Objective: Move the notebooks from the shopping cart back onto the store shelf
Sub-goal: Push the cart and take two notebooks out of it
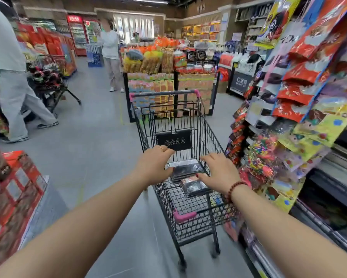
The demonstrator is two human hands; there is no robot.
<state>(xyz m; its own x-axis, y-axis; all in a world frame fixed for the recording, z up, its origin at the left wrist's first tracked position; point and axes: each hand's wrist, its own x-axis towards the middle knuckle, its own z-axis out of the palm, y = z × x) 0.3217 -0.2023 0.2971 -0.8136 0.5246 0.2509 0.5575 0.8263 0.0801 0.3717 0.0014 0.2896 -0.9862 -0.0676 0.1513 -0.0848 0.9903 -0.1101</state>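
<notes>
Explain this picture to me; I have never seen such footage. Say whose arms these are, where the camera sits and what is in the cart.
No machine here. A person wears one wide-angle camera on the head, so you look forward and down along their bare arms. The left hand and right hand reach into a wire shopping cart, either side of a stack of dark notebooks; a second stack lies nearer. Both hands look open, gripping nothing yet. Snack bags hang on the right.
</notes>
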